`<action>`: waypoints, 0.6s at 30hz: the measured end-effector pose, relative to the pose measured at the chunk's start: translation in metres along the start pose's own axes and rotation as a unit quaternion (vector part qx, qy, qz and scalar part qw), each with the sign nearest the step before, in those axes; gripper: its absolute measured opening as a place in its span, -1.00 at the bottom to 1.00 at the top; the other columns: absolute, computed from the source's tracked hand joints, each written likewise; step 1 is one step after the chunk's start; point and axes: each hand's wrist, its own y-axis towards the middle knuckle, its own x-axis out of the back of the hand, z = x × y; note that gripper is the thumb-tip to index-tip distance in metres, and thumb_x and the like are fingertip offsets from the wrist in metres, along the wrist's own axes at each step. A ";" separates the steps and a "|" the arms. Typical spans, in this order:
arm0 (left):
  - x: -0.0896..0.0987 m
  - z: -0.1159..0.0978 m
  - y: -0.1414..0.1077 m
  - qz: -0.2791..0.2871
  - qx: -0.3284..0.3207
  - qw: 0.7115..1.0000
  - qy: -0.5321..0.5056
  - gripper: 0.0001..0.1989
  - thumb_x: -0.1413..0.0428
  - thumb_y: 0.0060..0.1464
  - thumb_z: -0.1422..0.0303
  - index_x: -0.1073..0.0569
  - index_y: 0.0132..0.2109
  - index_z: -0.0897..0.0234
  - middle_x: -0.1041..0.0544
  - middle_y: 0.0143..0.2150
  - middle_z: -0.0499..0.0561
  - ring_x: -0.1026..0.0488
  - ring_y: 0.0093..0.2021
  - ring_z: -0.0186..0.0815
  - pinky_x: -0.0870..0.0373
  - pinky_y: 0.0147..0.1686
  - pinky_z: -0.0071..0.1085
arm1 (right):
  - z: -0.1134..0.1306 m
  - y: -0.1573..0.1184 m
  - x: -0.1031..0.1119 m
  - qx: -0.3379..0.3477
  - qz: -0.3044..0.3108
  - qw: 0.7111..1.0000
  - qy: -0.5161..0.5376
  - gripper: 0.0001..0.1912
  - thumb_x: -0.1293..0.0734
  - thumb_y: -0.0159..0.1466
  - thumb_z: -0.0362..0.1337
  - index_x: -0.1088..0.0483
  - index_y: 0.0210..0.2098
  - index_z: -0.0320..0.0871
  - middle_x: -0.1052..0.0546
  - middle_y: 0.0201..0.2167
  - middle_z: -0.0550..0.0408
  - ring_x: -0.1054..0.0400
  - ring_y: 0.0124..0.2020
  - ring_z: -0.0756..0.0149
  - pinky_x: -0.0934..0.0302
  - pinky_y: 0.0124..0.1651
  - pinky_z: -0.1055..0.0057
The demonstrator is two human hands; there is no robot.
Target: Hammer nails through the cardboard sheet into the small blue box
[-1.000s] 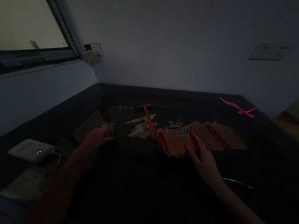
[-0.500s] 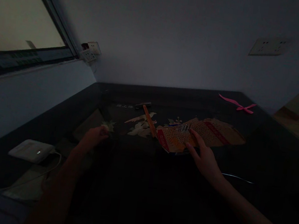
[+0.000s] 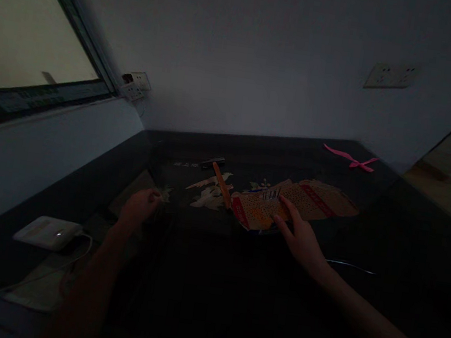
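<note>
My right hand (image 3: 301, 240) grips the near edge of a brown, dotted cardboard piece (image 3: 253, 210) with red bands, its thumb and index finger apart along it. Several nails (image 3: 271, 195) stand in a row in the cardboard, close to that index finger. A hammer (image 3: 222, 185) lies left of the cardboard, its wooden handle slanting towards it and its dark head pointing away from me. My left hand (image 3: 139, 206) hovers over or rests on the left of the dark table, fingers curled together; anything in them is too dark to make out.
A white power bank (image 3: 46, 231) with a cable lies on the left. A pink ribbon (image 3: 357, 163) is at the far right of the dark table (image 3: 253, 145). A thin light cord (image 3: 352, 266) lies beside my right wrist. Wall sockets (image 3: 389, 77) are behind.
The view has shifted slightly, so the table's things sit a little further left and lower. Both hands keep nearly the same places; the right stays on the cardboard.
</note>
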 end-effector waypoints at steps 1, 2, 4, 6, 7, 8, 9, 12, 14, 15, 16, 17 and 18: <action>0.002 -0.007 0.001 -0.019 -0.011 1.000 -0.004 -0.73 0.02 0.06 0.27 -0.46 -0.14 0.29 -0.53 -0.19 0.10 -0.47 -0.20 -0.19 -0.36 -0.21 -0.37 | 0.000 0.000 0.000 -0.001 0.001 1.000 0.002 -0.41 -0.13 0.31 -0.07 0.00 0.28 -0.09 -0.31 0.18 -0.11 -0.26 0.12 -0.01 -0.18 0.08 0.06; 0.004 -0.017 0.001 -0.037 -0.028 0.999 -0.015 -0.73 0.02 0.06 0.29 -0.46 -0.15 0.30 -0.53 -0.20 0.10 -0.47 -0.22 -0.19 -0.36 -0.20 -0.36 | 0.000 0.000 0.000 -0.001 0.001 1.000 0.003 -0.41 -0.13 0.31 -0.07 -0.01 0.28 -0.08 -0.32 0.17 -0.10 -0.27 0.11 0.00 -0.19 0.08 0.07; 0.009 -0.046 0.001 -0.068 -0.071 0.993 -0.066 -0.74 0.01 0.06 0.31 -0.47 -0.17 0.31 -0.53 -0.21 0.09 -0.47 -0.25 -0.21 -0.37 -0.21 -0.36 | 0.001 0.000 0.001 0.000 -0.001 1.000 0.004 -0.42 -0.14 0.31 -0.07 -0.01 0.28 -0.06 -0.33 0.17 -0.09 -0.29 0.10 0.01 -0.20 0.07 0.08; 0.014 -0.086 -0.002 -0.075 -0.131 0.978 -0.141 -0.77 0.00 0.08 0.30 -0.47 -0.17 0.29 -0.53 -0.22 0.05 -0.47 -0.26 -0.25 -0.38 -0.22 -0.38 | 0.001 0.000 0.001 0.000 0.000 1.000 0.003 -0.41 -0.14 0.31 -0.07 0.00 0.28 -0.06 -0.33 0.16 -0.10 -0.31 0.08 0.01 -0.20 0.06 0.08; 0.015 -0.108 -0.005 -0.079 -0.159 0.969 -0.173 -0.78 -0.01 0.09 0.30 -0.47 -0.19 0.28 -0.53 -0.22 0.05 -0.47 -0.26 -0.26 -0.39 -0.22 -0.38 | 0.002 0.000 0.001 -0.002 0.001 1.000 0.003 -0.41 -0.14 0.31 -0.07 0.00 0.28 -0.07 -0.34 0.16 -0.11 -0.32 0.07 0.01 -0.20 0.06 0.08; 0.016 -0.131 -0.008 -0.072 -0.190 0.958 -0.201 -0.80 -0.02 0.09 0.31 -0.47 -0.20 0.28 -0.53 -0.22 0.04 -0.47 -0.26 -0.28 -0.39 -0.23 -0.39 | 0.002 0.000 0.001 -0.004 0.003 1.000 0.004 -0.41 -0.15 0.31 -0.07 0.00 0.28 -0.07 -0.35 0.15 -0.11 -0.33 0.05 0.01 -0.20 0.05 0.08; 0.016 -0.153 -0.010 -0.067 -0.218 0.946 -0.229 -0.82 -0.04 0.08 0.33 -0.47 -0.21 0.28 -0.53 -0.23 0.03 -0.47 -0.26 -0.29 -0.39 -0.24 -0.40 | 0.002 0.000 0.002 -0.006 0.005 1.000 0.006 -0.41 -0.15 0.31 -0.07 0.00 0.28 -0.07 -0.36 0.14 -0.11 -0.35 0.04 0.02 -0.20 0.05 0.09; 0.010 -0.211 -0.016 -0.027 -0.283 0.915 -0.286 -0.85 -0.10 0.07 0.37 -0.48 -0.21 0.30 -0.54 -0.28 0.03 -0.47 -0.29 -0.33 -0.40 -0.27 -0.44 | 0.002 0.000 0.002 -0.011 0.008 1.000 0.012 -0.42 -0.15 0.31 -0.07 -0.01 0.28 -0.07 -0.38 0.12 -0.10 -0.34 0.04 0.04 -0.20 0.05 0.12; 0.005 -0.238 -0.015 0.007 -0.297 0.906 -0.300 -0.84 -0.13 0.04 0.38 -0.49 -0.19 0.32 -0.55 -0.29 0.02 -0.47 -0.32 -0.34 -0.40 -0.30 -0.45 | 0.003 0.000 0.002 -0.010 0.005 1.000 0.013 -0.42 -0.15 0.31 -0.07 -0.02 0.27 -0.06 -0.38 0.12 -0.10 -0.32 0.06 0.05 -0.21 0.05 0.13; 0.003 -0.248 -0.014 0.022 -0.301 0.905 -0.298 -0.83 -0.15 0.02 0.39 -0.50 -0.19 0.32 -0.55 -0.30 0.02 -0.48 -0.33 -0.34 -0.40 -0.31 -0.45 | 0.003 0.000 0.002 -0.009 0.003 1.000 0.013 -0.42 -0.15 0.31 -0.07 -0.03 0.27 -0.06 -0.38 0.12 -0.10 -0.32 0.06 0.05 -0.21 0.04 0.13; 0.001 -0.256 -0.013 0.033 -0.301 0.907 -0.293 -0.83 -0.17 0.01 0.40 -0.50 -0.20 0.33 -0.56 -0.30 0.03 -0.48 -0.33 -0.33 -0.40 -0.31 -0.45 | 0.003 0.000 0.002 -0.010 0.002 1.000 0.011 -0.43 -0.16 0.30 -0.06 -0.04 0.27 -0.06 -0.39 0.11 -0.10 -0.32 0.06 0.05 -0.22 0.04 0.13; 0.000 -0.262 -0.012 0.040 -0.299 0.910 -0.283 -0.84 -0.18 0.00 0.41 -0.51 -0.22 0.33 -0.57 -0.31 0.04 -0.49 -0.32 -0.32 -0.39 -0.31 -0.44 | 0.003 -0.001 0.002 -0.011 0.001 1.000 0.009 -0.43 -0.16 0.30 -0.06 -0.04 0.26 -0.05 -0.39 0.11 -0.09 -0.32 0.06 0.05 -0.22 0.03 0.13; 0.000 -0.267 -0.011 0.044 -0.294 0.915 -0.272 -0.86 -0.18 -0.01 0.42 -0.53 -0.24 0.34 -0.57 -0.31 0.04 -0.49 -0.31 -0.30 -0.39 -0.30 -0.43 | 0.004 -0.001 0.003 -0.013 0.000 1.000 0.007 -0.43 -0.16 0.30 -0.05 -0.04 0.26 -0.04 -0.39 0.11 -0.09 -0.32 0.06 0.05 -0.22 0.03 0.12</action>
